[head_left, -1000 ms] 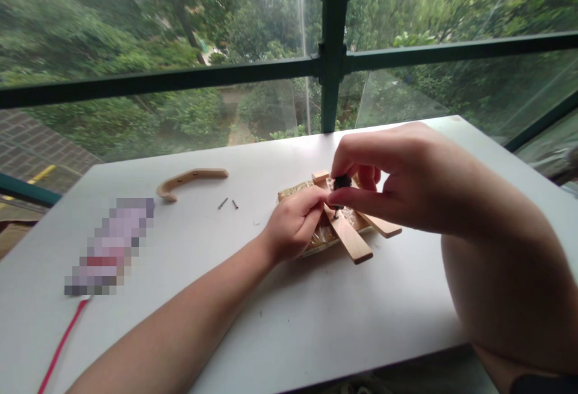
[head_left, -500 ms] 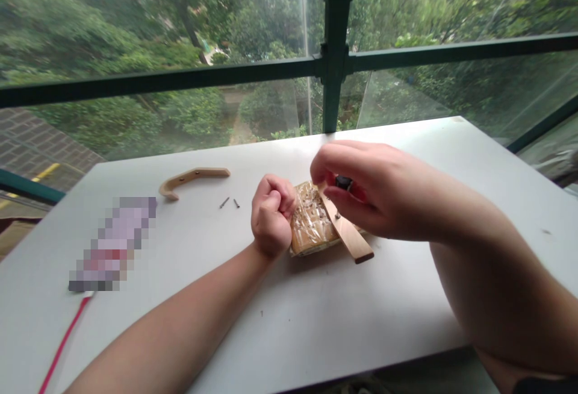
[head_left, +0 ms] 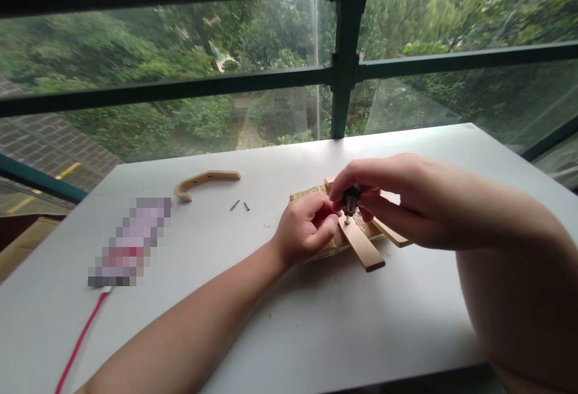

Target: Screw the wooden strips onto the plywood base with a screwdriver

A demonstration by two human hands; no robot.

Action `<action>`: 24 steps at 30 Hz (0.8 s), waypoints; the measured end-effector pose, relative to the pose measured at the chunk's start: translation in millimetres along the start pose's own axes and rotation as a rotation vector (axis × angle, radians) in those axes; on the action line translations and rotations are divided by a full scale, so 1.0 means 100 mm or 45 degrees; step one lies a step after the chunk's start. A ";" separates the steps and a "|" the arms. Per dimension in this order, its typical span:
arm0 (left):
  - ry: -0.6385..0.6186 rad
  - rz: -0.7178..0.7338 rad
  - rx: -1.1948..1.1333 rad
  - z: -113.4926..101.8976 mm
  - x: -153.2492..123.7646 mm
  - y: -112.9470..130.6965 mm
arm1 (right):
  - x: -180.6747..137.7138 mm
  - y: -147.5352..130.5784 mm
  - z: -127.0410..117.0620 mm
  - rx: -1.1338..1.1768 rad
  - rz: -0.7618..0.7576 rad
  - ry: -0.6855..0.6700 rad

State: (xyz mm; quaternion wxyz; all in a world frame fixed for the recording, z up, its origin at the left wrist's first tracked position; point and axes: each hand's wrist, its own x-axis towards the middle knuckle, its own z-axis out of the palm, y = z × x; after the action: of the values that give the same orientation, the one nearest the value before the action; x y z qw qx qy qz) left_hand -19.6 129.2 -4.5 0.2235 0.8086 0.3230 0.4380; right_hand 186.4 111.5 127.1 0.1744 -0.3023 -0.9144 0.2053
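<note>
My right hand grips a stubby screwdriver with a dark handle, held upright. Its metal tip meets a screw in a flat wooden strip. Curled inward, my left hand has its thumb and fingertips against the strip's left edge beside the screw. Beneath the strip lies a flat block wrapped in clear plastic, partly covered by both hands. A second wooden piece rests on the block's right side, mostly behind my right hand.
A curved wooden hook lies to the left on the white table. Near it are two loose screws. A blurred-out flat object with a red cable lies further left. Green-framed windows stand behind the table.
My left hand has moved from the block's left side onto it, up to the strip. My right hand has shifted, showing the screwdriver's shaft on the screw. The view has shifted slightly.
</note>
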 end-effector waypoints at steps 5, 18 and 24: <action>-0.083 0.005 0.013 -0.02 0.02 0.03 | -0.01 0.03 -0.01 -0.128 0.069 0.049; -0.183 0.068 0.007 -0.03 0.06 0.01 | 0.11 -0.01 0.09 -0.359 0.151 0.217; -0.099 0.067 0.114 0.01 0.04 0.00 | 0.15 -0.02 0.12 -0.387 0.179 0.274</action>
State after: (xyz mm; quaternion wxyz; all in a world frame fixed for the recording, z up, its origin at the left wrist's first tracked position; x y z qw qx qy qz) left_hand -17.1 132.2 -2.3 0.1876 0.8424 0.3121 0.3972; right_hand 168.3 115.7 120.6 0.2087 -0.4085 -0.8875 0.0432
